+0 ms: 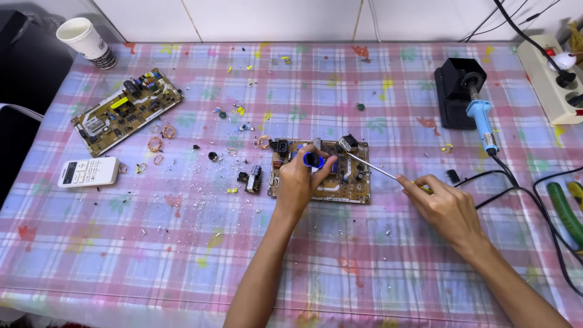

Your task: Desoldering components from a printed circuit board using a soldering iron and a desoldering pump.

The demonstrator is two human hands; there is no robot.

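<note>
A brown circuit board (345, 185) lies in the middle of the checked tablecloth. My left hand (300, 179) rests on the board's left half, fingers pinched around a dark blue cylindrical part (312, 160) that stands on it. My right hand (446, 206) holds a screwdriver (373, 167) by its yellow handle. The thin metal shaft points left and up, and its tip touches a black component (348, 142) at the board's upper right edge.
A second circuit board (126, 110) lies at the far left with copper coils (156, 144) beside it. A white remote (88, 172), paper cup (87, 41), soldering iron (483, 121) in a black stand (456, 91), power strip (554, 79), cables and small loose parts surround the work.
</note>
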